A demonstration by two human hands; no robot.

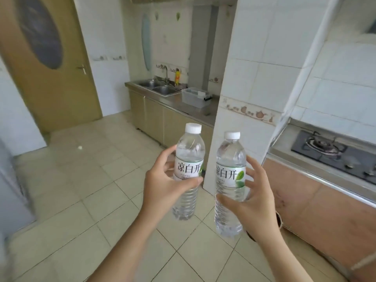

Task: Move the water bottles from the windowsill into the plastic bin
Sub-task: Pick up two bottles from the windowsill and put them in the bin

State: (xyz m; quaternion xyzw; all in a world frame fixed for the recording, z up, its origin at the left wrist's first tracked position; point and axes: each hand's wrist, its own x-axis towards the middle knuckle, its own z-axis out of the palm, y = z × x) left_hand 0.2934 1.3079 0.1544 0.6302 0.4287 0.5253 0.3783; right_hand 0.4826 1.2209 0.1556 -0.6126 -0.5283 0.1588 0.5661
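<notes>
A person's two bare arms reach forward into a tiled kitchen, each hand holding a clear plastic water bottle upright, or nearly so, above the pale floor tiles. The left hand wraps around the left water bottle at its white label, thumb across the front below the label, fingers curled behind. This bottle leans slightly, its white cap tipped toward the right. The right hand grips the right water bottle from its right side, thumb pressed on the lower ribbed part, fingers spread behind the label. The two bottles are near each other, side by side but not touching, and both labels show Chinese characters with a green leaf.

Beyond the bottles, a white tiled pillar stands in the middle. To its left, farther back, a steel counter carries a double sink with a tap, and a translucent plastic bin sits on the counter just beside the sink, well apart from the hands. To the right of the pillar is a gas stove. A wooden door with an oval window stands at the left.
</notes>
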